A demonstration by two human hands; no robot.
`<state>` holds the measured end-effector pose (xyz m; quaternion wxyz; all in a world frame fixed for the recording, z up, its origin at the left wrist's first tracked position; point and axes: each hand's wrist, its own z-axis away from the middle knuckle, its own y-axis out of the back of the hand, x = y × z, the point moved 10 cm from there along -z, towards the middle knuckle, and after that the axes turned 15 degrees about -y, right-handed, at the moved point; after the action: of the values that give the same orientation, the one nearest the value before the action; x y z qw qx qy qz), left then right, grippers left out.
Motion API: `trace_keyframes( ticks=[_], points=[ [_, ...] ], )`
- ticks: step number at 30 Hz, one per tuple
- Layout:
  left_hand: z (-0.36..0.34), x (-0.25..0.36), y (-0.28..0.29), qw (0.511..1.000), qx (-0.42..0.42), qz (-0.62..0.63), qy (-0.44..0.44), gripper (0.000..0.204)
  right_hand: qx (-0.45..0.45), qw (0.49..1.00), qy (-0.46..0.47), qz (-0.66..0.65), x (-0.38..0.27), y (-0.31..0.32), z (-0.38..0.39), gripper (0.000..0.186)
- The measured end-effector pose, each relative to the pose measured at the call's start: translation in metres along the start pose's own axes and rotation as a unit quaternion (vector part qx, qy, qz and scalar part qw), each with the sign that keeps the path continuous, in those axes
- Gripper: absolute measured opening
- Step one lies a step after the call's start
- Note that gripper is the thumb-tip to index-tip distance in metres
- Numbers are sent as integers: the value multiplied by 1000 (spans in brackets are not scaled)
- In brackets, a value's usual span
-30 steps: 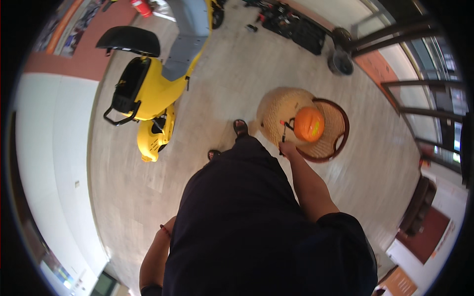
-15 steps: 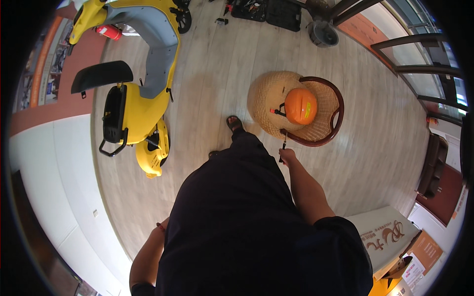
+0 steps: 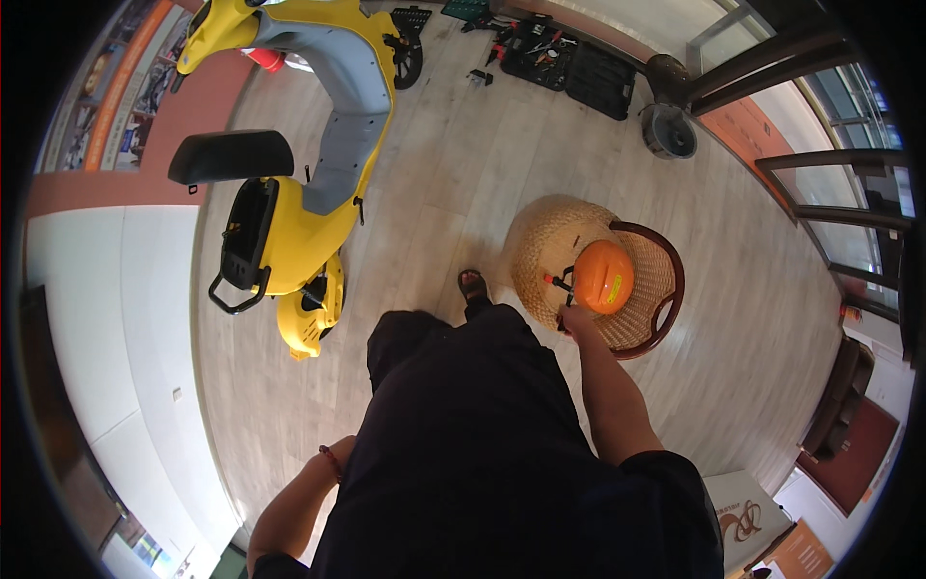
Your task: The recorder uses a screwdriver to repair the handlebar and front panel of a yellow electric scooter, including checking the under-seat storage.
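Right hand: Your right hand (image 3: 576, 321) is curled, with the fingers closed on a slim dark tool (image 3: 561, 324), of which only a small part is visible beside the knuckles.
Left hand: Your left hand (image 3: 341, 448) is down at your left side, partly hidden by your dark clothes; I cannot tell if its fingers are spread or bent. A beaded bracelet (image 3: 331, 462) is around the wrist.
Orange helmet: It (image 3: 605, 277) lies just ahead of your right hand and a little to the right, well apart from your left hand.
Strap: A black strap (image 3: 567, 287) with a red clip (image 3: 548, 279) comes out on the left side of the helmet, near your fingers; I cannot tell if you touch it.
Woven chair: This chair (image 3: 545, 236) carries the helmet on its seat, and its dark curved rim (image 3: 679, 280) goes around the right side. Your right hand is at its near edge.
Yellow scooter: It (image 3: 318, 232) stands ahead of you to the left, with its black seat (image 3: 236, 156) tilted up.
Far floor: An open black tool case (image 3: 545, 60) lies near the wall, and a grey bucket (image 3: 668, 133) stands to the right of it.
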<state>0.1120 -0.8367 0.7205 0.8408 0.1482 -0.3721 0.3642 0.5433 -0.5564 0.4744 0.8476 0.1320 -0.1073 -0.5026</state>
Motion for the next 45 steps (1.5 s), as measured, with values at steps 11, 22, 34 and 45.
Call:
trace_keyframes(
  ticks=[11, 22, 34, 45],
  points=[
    [-11, 40, 88, 999, -7, 35, -38, 29, 25, 1000, -5, -2, -67, -9, 9, 30],
    [-22, 41, 196, 927, -261, -251, -95, 28, 16, 995, -35, -94, -92, -47, 15, 25],
    [6, -5, 197, 910, -369, -156, 110, 30, 123, 982, 9, 146, -107, -29, -135, 43],
    [-76, 28, 174, 853, -454, -84, 242, 30, 216, 949, -10, 229, -111, 6, -317, 46]
  ],
)
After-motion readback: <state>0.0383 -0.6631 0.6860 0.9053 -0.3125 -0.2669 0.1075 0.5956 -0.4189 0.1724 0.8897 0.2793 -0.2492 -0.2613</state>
